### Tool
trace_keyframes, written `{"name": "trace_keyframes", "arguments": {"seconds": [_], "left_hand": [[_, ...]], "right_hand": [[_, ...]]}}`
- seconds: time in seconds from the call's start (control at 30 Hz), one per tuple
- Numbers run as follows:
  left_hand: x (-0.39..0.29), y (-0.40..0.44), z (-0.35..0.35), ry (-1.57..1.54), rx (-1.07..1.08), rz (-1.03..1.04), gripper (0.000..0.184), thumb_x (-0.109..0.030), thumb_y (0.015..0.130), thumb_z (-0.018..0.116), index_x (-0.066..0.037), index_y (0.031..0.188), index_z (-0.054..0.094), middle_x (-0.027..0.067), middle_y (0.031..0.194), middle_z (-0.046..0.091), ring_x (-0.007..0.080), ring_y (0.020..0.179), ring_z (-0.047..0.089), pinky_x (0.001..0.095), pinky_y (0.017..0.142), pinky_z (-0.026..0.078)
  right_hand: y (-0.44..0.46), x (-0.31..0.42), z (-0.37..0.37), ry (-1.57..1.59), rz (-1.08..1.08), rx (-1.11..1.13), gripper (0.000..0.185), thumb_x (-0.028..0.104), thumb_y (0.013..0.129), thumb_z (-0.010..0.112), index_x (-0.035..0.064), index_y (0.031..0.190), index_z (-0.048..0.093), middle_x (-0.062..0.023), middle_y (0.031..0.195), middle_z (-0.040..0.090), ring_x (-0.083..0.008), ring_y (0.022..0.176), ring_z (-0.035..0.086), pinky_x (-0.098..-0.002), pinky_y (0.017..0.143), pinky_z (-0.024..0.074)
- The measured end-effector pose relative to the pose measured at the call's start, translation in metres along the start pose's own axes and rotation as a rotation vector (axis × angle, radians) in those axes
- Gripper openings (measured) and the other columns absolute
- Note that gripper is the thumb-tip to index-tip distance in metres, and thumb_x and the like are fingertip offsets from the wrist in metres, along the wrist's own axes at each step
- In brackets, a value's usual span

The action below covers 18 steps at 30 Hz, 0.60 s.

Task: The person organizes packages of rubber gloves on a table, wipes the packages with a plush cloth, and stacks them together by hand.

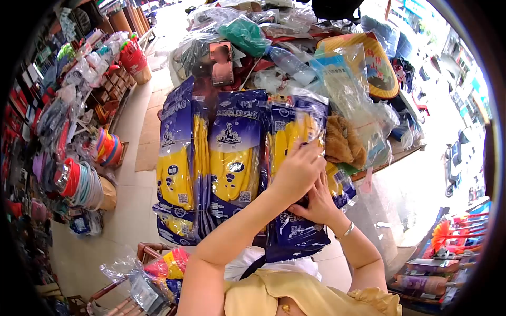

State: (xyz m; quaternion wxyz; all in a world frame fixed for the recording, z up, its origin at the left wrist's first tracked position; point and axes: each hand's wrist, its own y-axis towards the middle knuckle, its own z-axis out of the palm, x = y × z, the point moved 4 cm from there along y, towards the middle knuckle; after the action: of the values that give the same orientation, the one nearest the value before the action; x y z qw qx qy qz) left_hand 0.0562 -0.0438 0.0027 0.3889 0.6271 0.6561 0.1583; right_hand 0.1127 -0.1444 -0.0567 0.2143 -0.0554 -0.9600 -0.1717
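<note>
Packs of yellow rubber gloves in blue-and-clear plastic are stacked side by side in front of me: a left stack, a middle stack and a right stack. My left hand is over the right stack, its fingers bent together at the upper part of a glove pack that is slightly blurred. Just below it, my right hand lies against the same stack with thumb and fingers stretched apart, the fingertips partly behind my left hand. A bracelet circles my right wrist.
Behind the stacks, a phone, a water bottle and plastic-wrapped goods crowd the table. Brown fuzzy items sit at the right. A bamboo chair holds bagged goods at lower left. Shelved wares line the left side; brushes stand at lower right.
</note>
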Motion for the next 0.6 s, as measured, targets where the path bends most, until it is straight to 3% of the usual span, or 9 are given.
{"name": "trace_keyframes", "arguments": {"seconds": [0.13, 0.3, 0.37, 0.47, 0.53, 0.57, 0.6], "left_hand": [[-0.017, -0.003, 0.012, 0.096, 0.078, 0.215, 0.012, -0.012, 0.076, 0.059, -0.004, 0.084, 0.063, 0.0077, 0.097, 0.064, 0.0224, 0.099, 0.064, 0.0411, 0.105, 0.042], [-0.020, -0.008, 0.011, 0.115, 0.064, 0.238, 0.015, -0.012, 0.075, 0.060, -0.004, 0.087, 0.065, 0.0090, 0.098, 0.065, 0.0231, 0.100, 0.063, 0.0410, 0.107, 0.041], [-0.018, -0.007, 0.008, 0.070, 0.070, 0.187, 0.014, -0.011, 0.075, 0.059, -0.003, 0.085, 0.064, 0.0112, 0.103, 0.065, 0.0235, 0.104, 0.062, 0.0405, 0.108, 0.040], [-0.008, -0.007, 0.004, 0.104, 0.099, 0.174, 0.012, -0.013, 0.076, 0.063, -0.004, 0.084, 0.063, 0.0132, 0.110, 0.062, 0.0266, 0.111, 0.059, 0.0460, 0.109, 0.035], [0.007, -0.009, -0.014, 0.071, 0.025, -0.177, 0.012, -0.017, 0.079, 0.065, -0.006, 0.082, 0.062, 0.0172, 0.123, 0.058, 0.0319, 0.119, 0.053, 0.0543, 0.109, 0.029], [0.022, -0.016, -0.009, 0.121, 0.040, -0.247, 0.016, -0.022, 0.081, 0.066, -0.007, 0.083, 0.061, 0.0217, 0.132, 0.052, 0.0360, 0.125, 0.047, 0.0604, 0.107, 0.026], [0.024, -0.018, -0.008, 0.126, 0.045, -0.243, 0.016, -0.022, 0.081, 0.066, -0.007, 0.083, 0.061, 0.0217, 0.132, 0.052, 0.0360, 0.125, 0.047, 0.0604, 0.107, 0.026]], "right_hand": [[-0.004, -0.010, 0.010, 0.087, -0.006, 0.108, 0.089, 0.053, 0.075, 0.069, 0.0024, 0.140, 0.037, -0.0259, 0.144, 0.032, -0.0447, 0.138, 0.021, -0.0527, 0.114, 0.0167], [-0.001, -0.005, 0.009, 0.091, -0.051, 0.029, 0.084, 0.048, 0.074, 0.069, 0.0028, 0.139, 0.040, -0.0257, 0.142, 0.035, -0.0446, 0.135, 0.025, -0.0521, 0.113, 0.0183], [0.000, -0.001, 0.004, 0.042, -0.030, 0.064, 0.078, 0.043, 0.075, 0.070, 0.0053, 0.137, 0.044, -0.0224, 0.140, 0.040, -0.0420, 0.133, 0.031, -0.0507, 0.112, 0.0233], [0.000, 0.003, -0.001, -0.044, -0.086, -0.056, 0.085, 0.049, 0.076, 0.069, 0.0024, 0.140, 0.039, -0.0244, 0.146, 0.033, -0.0431, 0.140, 0.022, -0.0507, 0.116, 0.0157], [0.009, 0.011, -0.010, -0.074, -0.079, -0.037, 0.090, 0.054, 0.077, 0.067, -0.0009, 0.141, 0.038, -0.0263, 0.147, 0.030, -0.0422, 0.142, 0.018, -0.0510, 0.117, 0.0124], [0.012, 0.015, -0.012, -0.100, -0.074, -0.013, 0.095, 0.060, 0.077, 0.065, -0.0041, 0.141, 0.036, -0.0282, 0.149, 0.027, -0.0414, 0.144, 0.014, -0.0512, 0.117, 0.0091], [0.013, 0.016, -0.012, -0.095, -0.074, -0.020, 0.095, 0.060, 0.077, 0.065, -0.0041, 0.141, 0.036, -0.0282, 0.149, 0.027, -0.0414, 0.144, 0.014, -0.0512, 0.117, 0.0091]]}}
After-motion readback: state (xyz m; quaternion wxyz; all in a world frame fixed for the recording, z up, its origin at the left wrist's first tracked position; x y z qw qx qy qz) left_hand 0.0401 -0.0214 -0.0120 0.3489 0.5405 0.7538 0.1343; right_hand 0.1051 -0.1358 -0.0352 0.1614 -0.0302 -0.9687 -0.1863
